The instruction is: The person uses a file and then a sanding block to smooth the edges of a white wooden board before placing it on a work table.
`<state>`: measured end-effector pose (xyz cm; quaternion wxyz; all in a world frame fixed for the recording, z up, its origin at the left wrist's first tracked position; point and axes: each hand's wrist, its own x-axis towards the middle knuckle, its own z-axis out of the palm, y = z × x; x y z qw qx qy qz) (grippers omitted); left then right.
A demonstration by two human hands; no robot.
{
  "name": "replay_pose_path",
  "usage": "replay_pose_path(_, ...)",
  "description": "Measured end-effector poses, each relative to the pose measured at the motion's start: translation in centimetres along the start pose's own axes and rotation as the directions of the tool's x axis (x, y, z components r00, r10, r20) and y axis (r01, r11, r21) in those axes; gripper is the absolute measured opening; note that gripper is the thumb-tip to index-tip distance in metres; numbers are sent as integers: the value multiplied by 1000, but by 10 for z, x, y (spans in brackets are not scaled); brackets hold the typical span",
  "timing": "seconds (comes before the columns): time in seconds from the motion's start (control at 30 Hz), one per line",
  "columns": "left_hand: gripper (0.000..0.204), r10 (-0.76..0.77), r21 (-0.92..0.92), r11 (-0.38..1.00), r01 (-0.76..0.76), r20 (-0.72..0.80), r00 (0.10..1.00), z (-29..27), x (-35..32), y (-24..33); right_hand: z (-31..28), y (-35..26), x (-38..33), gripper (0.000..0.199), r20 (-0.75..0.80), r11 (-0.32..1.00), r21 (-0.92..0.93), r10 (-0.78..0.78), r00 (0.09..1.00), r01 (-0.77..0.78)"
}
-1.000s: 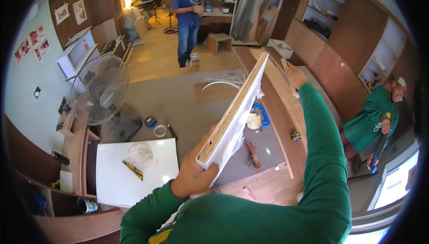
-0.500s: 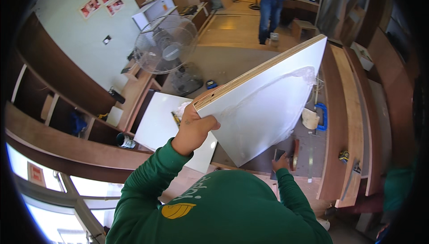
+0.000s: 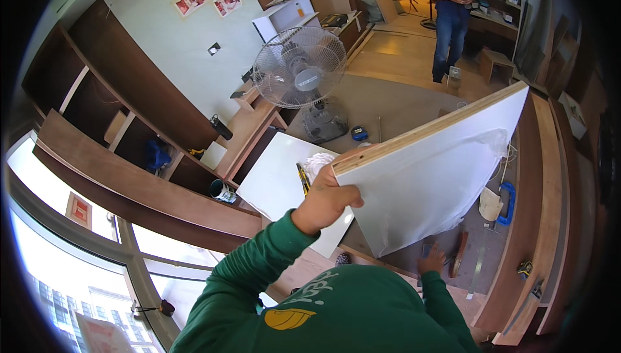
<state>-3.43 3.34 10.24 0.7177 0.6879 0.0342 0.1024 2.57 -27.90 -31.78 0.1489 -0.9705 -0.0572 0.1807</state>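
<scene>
Head view: 2 hands on 1 white panel (image 3: 440, 172), tilted, raw ply edge uppermost.
Left hand (image 3: 325, 201): closed over the panel's upper left corner.
Right hand (image 3: 432, 261): at the lower edge, mostly hidden; grip cannot be told.
In the way: panel hides much of the workbench (image 3: 482, 259).
Around: second white board (image 3: 281, 181) lying flat, standing fan (image 3: 299, 75), blue clamp (image 3: 508, 201).
Room: brown cabinets (image 3: 123, 88), window, another person (image 3: 451, 10) standing far off.
</scene>
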Motion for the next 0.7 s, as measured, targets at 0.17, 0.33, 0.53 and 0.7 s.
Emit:
replay_pose_path(0.17,80,-32,-15,999,32,22,999,8,-4,9,-7,45,-8,51,324,994,111,-17,946,-20)
replay_pose_path(0.33,69,54,-32,998,-53,46,997,8,-1,4,0,68,-37,34,248,860,506,-75,966,-63)
replay_pose_path(0.53,49,322,262,919,-295,-65,945,6,1,11,-137,-15,-15,35,-280,653,685,-175,944,324)
replay_pose_path(0.7,39,347,484,826,-289,-31,938,6,9,31,-324,-133,-48,39,-903,649,209,-159,399,732)
